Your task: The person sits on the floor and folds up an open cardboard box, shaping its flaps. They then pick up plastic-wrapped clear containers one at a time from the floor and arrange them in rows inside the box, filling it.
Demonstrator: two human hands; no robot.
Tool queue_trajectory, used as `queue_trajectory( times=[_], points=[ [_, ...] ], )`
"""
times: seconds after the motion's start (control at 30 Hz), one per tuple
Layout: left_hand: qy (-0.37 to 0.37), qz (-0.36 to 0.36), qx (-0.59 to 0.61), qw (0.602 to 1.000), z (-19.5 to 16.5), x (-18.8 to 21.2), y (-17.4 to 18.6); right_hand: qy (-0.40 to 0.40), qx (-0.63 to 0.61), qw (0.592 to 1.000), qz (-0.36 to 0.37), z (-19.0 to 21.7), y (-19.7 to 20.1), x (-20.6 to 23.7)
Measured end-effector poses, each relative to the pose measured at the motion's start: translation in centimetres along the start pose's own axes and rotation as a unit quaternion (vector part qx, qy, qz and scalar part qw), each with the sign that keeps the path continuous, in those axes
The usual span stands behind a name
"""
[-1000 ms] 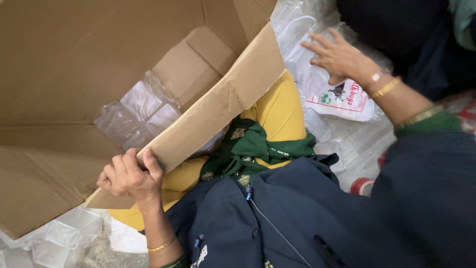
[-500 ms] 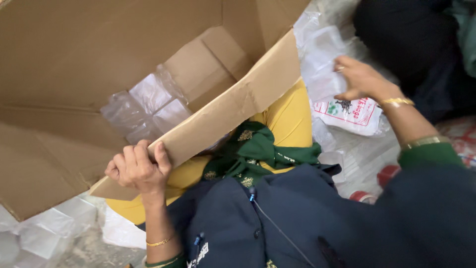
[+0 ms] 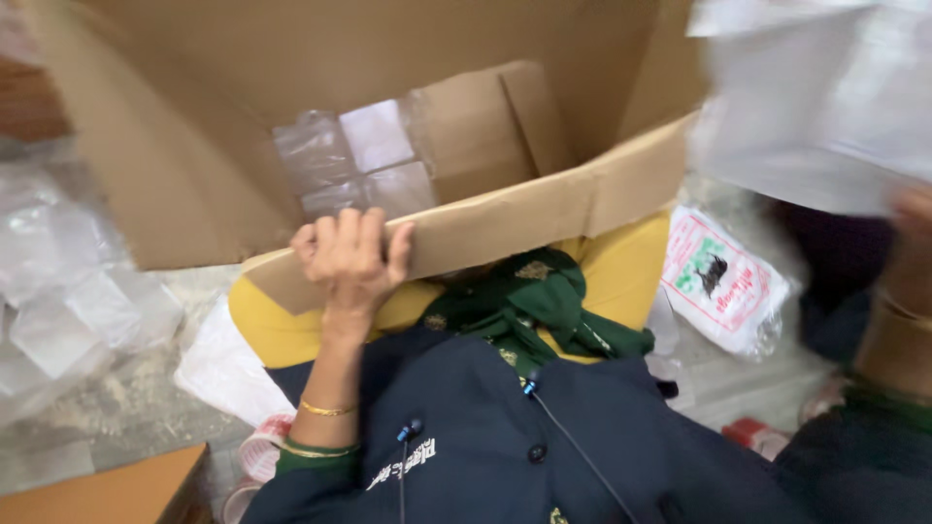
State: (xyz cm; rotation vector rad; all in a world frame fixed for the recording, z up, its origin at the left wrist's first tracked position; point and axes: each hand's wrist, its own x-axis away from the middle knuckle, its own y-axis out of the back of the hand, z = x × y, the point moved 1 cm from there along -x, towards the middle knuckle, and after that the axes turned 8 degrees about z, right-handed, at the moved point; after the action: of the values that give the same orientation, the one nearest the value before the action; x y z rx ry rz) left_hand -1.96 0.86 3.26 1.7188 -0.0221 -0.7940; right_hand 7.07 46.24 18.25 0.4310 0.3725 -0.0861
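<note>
- The right hand [image 3: 917, 218], which rested on the printed packet [image 3: 723, 281] a second ago, is now raised at the right edge of the view; a blurred white plastic bag [image 3: 825, 97] is lifted with it towards the open cardboard box [image 3: 388, 58].
- From that shift it is judged that the bag is being brought over to the box rather than left on the floor.
- The right hand's fingers are smeared by motion, so it cannot be told how they are closed, though the bag appears to be held by them.
- The box flap [image 3: 524, 213] is still gripped by the left hand [image 3: 351, 257], fingers curled over its edge, so the box is kept tilted open towards the person.
- Inside the box, clear plastic packets [image 3: 354, 160] are seen lying flat against the far inner wall, beside a folded inner flap; nothing else can be made out in it.
- The printed packet is left lying on the floor just right of the lap, apart from both hands.
- More clear plastic bags [image 3: 68, 301] are heaped on the floor at the left.
</note>
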Motion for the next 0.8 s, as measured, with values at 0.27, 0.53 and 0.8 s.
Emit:
queue_trajectory(
  times=[0.27,0.53,0.8],
  points=[
    [0.001,-0.01,0.015,1.0,-0.9,0.1,0.5,-0.106,-0.294,0.935,0.167,-14.7,-16.1,-14.3],
    [-0.007,-0.034,0.036,0.999,-1.1,0.2,0.0,-0.309,-0.259,0.877,0.262,-27.1,-21.7,-14.3],
    [-0.022,-0.039,0.035,0.998,-1.3,0.3,0.3,-0.558,-0.305,0.68,0.364,-29.9,-25.3,-10.5]
  ],
)
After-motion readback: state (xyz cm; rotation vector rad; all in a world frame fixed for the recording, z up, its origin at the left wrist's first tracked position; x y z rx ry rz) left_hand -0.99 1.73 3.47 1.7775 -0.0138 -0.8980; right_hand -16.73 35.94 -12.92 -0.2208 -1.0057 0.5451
